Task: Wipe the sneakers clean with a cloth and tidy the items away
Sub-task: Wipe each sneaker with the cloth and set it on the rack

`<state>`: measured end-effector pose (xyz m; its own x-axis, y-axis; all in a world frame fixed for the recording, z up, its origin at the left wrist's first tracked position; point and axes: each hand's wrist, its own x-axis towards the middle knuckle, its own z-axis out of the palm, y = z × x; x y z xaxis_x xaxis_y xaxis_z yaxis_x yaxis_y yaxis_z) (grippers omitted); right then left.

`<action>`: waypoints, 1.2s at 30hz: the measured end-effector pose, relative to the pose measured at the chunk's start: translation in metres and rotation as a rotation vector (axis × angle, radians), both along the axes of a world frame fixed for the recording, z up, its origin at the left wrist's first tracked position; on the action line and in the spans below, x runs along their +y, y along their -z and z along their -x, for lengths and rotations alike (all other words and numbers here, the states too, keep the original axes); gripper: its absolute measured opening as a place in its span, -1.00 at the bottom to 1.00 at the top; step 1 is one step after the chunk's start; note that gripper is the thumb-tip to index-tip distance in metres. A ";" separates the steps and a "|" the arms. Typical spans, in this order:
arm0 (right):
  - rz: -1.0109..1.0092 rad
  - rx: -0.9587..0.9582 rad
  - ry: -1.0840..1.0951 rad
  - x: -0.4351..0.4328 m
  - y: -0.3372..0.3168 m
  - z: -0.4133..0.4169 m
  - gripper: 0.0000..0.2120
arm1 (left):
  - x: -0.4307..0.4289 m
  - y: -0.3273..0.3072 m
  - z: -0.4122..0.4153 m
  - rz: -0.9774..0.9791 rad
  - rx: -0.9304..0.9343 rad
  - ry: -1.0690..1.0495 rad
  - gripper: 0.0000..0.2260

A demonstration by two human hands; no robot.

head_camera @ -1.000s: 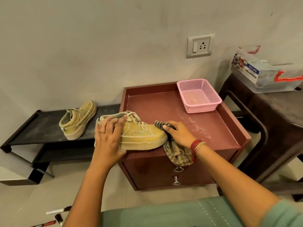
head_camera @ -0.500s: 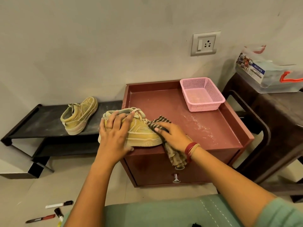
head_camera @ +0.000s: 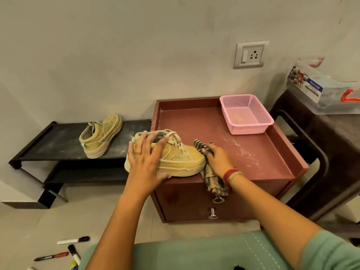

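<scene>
A dusty tan sneaker (head_camera: 181, 158) lies on its sole at the front left of the maroon cabinet top (head_camera: 212, 125), toe to the right. My left hand (head_camera: 145, 156) rests over its heel and collar with fingers spread. My right hand (head_camera: 217, 159) presses a striped cloth (head_camera: 201, 146) against the sneaker's toe; the cloth's tail hangs over the cabinet's front edge. The second tan sneaker (head_camera: 100, 136) stands on the low black shelf (head_camera: 58, 141) to the left.
A pink mesh basket (head_camera: 246, 114) sits at the cabinet's back right. White dust streaks the cabinet top. Drawer knobs (head_camera: 213, 213) stick out in front. A dark table with a clear plastic box (head_camera: 327, 92) stands right. Markers (head_camera: 74, 240) lie on the floor.
My right hand with the cloth slid left over the sneaker's upper, then back to the toe. My left hand stayed on the heel. The view shifted slightly.
</scene>
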<state>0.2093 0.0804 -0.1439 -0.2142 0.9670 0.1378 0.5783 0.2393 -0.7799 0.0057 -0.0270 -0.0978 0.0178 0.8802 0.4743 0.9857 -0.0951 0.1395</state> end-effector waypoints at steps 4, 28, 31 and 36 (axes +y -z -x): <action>-0.054 0.013 -0.204 -0.019 -0.009 0.008 -0.66 | 0.001 0.000 0.000 -0.002 -0.008 -0.002 0.02; 0.061 0.476 0.229 0.003 -0.045 -0.007 -0.80 | 0.001 0.005 -0.016 -0.123 -0.449 -0.240 -0.34; 0.109 0.476 0.188 0.002 -0.040 -0.005 -0.81 | -0.004 0.003 -0.021 -0.124 -0.475 -0.370 -0.39; 0.089 0.405 0.130 -0.004 -0.035 -0.007 -0.79 | -0.013 -0.006 -0.024 0.138 -0.720 -0.626 -0.13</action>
